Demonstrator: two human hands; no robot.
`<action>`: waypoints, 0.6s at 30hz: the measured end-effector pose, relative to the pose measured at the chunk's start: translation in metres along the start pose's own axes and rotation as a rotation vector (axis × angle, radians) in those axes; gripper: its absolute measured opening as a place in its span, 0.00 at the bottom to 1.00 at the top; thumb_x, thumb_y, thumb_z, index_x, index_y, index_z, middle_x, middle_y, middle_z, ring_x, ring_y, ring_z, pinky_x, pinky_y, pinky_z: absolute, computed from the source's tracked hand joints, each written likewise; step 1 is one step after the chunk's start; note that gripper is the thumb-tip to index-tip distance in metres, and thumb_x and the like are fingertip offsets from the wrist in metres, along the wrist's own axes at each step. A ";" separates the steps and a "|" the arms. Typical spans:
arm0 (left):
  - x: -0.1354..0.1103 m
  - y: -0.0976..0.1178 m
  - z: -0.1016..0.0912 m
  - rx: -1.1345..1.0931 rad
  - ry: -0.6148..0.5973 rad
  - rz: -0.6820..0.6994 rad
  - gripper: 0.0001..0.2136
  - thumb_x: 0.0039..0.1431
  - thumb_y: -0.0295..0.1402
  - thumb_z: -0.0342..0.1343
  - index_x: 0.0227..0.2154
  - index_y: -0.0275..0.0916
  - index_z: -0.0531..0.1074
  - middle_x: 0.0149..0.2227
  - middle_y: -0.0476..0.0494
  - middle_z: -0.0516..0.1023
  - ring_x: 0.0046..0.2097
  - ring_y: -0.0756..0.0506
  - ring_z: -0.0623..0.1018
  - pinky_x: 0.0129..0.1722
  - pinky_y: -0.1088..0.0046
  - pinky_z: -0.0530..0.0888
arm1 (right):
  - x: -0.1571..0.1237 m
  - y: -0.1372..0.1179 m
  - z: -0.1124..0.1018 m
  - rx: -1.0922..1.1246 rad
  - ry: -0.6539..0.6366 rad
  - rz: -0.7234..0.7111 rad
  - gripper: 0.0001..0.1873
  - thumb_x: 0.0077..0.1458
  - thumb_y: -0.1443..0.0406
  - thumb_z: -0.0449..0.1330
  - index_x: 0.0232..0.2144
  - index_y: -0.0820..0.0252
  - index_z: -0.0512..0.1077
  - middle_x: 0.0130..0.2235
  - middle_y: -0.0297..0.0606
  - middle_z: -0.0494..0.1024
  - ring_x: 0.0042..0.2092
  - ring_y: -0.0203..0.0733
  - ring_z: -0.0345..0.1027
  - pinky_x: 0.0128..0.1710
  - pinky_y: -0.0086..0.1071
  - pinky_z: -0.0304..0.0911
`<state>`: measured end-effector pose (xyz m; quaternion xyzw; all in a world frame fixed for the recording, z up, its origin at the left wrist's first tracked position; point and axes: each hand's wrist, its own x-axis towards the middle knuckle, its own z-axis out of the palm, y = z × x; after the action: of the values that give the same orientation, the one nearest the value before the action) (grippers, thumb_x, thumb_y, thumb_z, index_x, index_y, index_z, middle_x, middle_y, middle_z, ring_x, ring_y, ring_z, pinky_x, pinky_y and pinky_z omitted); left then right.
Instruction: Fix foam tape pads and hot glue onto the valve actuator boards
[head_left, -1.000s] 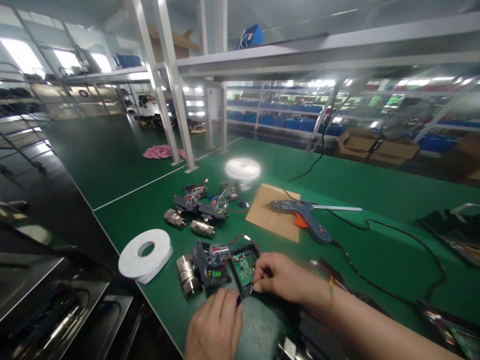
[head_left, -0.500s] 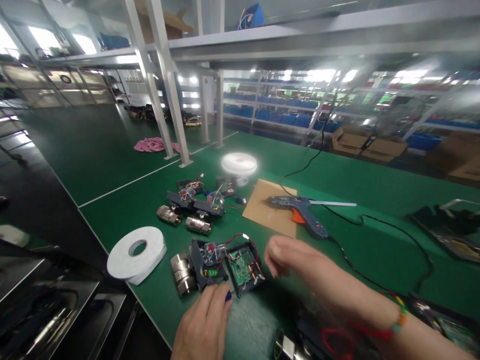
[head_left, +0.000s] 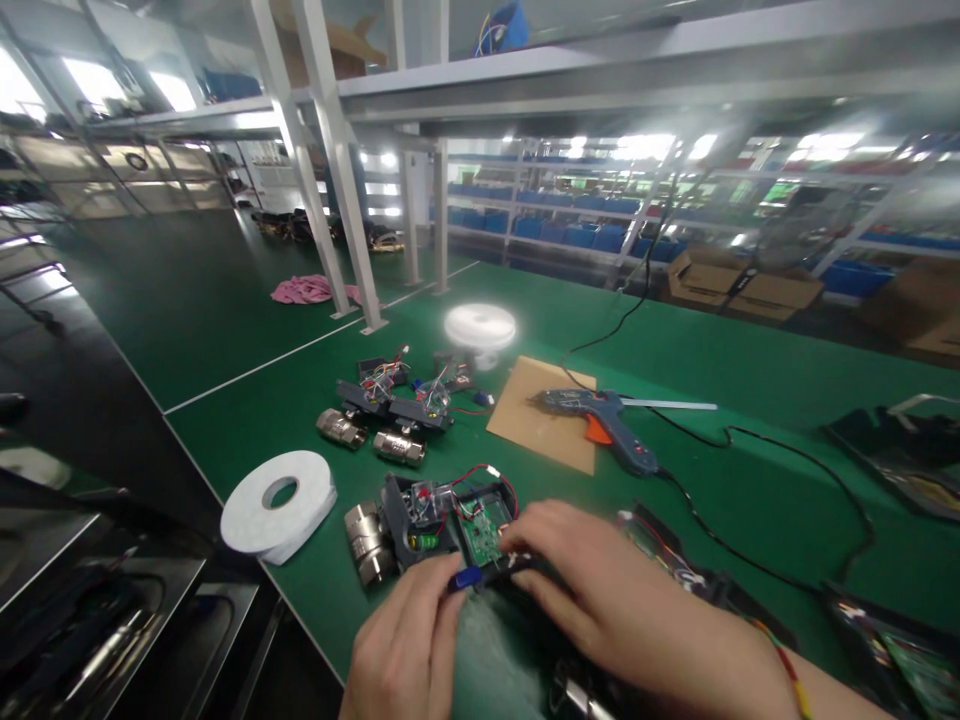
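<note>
Near: small blue connector point(head_left: 466, 578) finger-pinched in left hand point(head_left: 405, 640) | near centre: open black plastic housing point(head_left: 493, 574) touched at near-right edge by bent fingers of right hand point(head_left: 592, 572), grasp cannot be told | green circuit board point(head_left: 481, 532) seated inside | far right: blue-grey glue gun point(head_left: 610, 418) laid flat

Bent right hand point(head_left: 581, 572) near left hand point(head_left: 409, 640)

On the green table point(head_left: 769, 390): three whole silver metal fittings point(head_left: 370, 543), two green circuit boards point(head_left: 484, 530), one blue-grey glue gun point(head_left: 612, 416), one tan rectangular sheet point(head_left: 544, 430); at left edge, one round white roll point(head_left: 244, 508).
</note>
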<state>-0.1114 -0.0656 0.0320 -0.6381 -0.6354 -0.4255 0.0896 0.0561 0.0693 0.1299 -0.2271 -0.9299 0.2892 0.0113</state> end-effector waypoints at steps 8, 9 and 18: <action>0.007 0.005 0.012 -0.128 -0.016 -0.114 0.11 0.68 0.28 0.50 0.51 0.40 0.68 0.41 0.44 0.80 0.39 0.49 0.81 0.41 0.78 0.80 | 0.022 0.006 0.022 -0.012 -0.030 -0.059 0.09 0.59 0.70 0.60 0.43 0.61 0.74 0.40 0.42 0.78 0.42 0.48 0.70 0.43 0.38 0.64; 0.008 0.005 0.013 -0.137 -0.019 -0.119 0.12 0.68 0.28 0.50 0.52 0.40 0.68 0.42 0.44 0.80 0.39 0.50 0.81 0.41 0.78 0.79 | 0.022 0.007 0.022 -0.010 -0.022 -0.058 0.07 0.60 0.70 0.60 0.42 0.61 0.74 0.39 0.42 0.78 0.42 0.47 0.70 0.42 0.37 0.64; 0.007 -0.022 -0.045 0.007 0.066 -0.269 0.15 0.69 0.37 0.50 0.55 0.46 0.69 0.41 0.49 0.81 0.29 0.52 0.81 0.29 0.82 0.79 | 0.023 0.036 0.015 0.395 0.047 0.109 0.04 0.58 0.65 0.60 0.36 0.59 0.72 0.33 0.34 0.77 0.35 0.41 0.68 0.36 0.31 0.60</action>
<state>-0.1514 -0.0857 0.0551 -0.5325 -0.7134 -0.4522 0.0546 0.0484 0.0974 0.0953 -0.2769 -0.8409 0.4608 0.0618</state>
